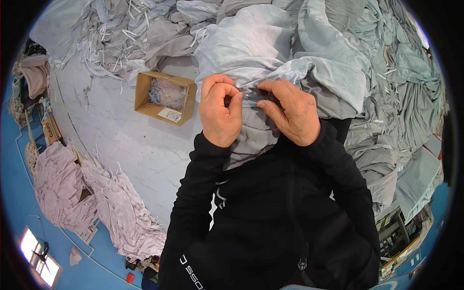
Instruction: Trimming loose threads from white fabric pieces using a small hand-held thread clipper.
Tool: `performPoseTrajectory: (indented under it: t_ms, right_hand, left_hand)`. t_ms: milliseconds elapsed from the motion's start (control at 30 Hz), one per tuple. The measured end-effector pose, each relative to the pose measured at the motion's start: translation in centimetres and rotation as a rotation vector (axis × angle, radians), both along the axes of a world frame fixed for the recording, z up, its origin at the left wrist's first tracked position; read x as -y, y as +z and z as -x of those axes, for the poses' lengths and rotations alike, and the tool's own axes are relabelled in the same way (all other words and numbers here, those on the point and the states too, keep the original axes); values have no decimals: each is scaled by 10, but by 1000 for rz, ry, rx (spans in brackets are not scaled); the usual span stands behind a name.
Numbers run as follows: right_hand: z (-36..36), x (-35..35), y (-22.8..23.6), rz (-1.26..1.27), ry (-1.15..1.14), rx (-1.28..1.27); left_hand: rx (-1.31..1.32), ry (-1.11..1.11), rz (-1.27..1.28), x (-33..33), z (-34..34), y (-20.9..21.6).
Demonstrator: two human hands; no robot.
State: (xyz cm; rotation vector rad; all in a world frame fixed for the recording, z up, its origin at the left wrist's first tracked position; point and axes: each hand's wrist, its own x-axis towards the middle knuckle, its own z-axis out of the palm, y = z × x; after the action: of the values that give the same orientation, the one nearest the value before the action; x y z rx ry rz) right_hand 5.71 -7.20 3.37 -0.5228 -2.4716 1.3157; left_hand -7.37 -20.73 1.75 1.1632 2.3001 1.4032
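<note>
My left hand is closed, thumb and forefinger pinched together at the edge of a pale blue-grey cloth. What lies in that pinch is too small to make out. Across a narrow gap, my right hand curls round the gathered cloth, its thumb and forefinger tips a little apart and its other fingers hidden. Between the two hands the fabric is bunched, with a dark, shiny bit showing. A darker grey side of the cloth hangs toward my body.
Left of my hands, an open cardboard box holds a plastic bag of small pieces on the pale tabletop. Heaped grey cloths with white ties lie beyond, more cloths at right. Pinkish cloths drape the near left edge.
</note>
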Motion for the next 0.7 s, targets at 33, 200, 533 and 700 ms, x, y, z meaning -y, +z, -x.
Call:
performPoseTrajectory:
  t_ms: [33,200,533,700]
  right_hand:
    - [0,0,0,-73,0,-4]
    - [5,2,-2,-292,-23,-94]
    - [-17,-13,-8,-113,-222,-146]
    - [-33,-14,-19,419,-404,-61]
  left_hand:
    - [-40,-24,-34,1,1,-2]
    - [39,-29,-72,8,0,-3]
    - [266,417,-219,91,69,-12]
    - [-676,465,441,101,90,-6]
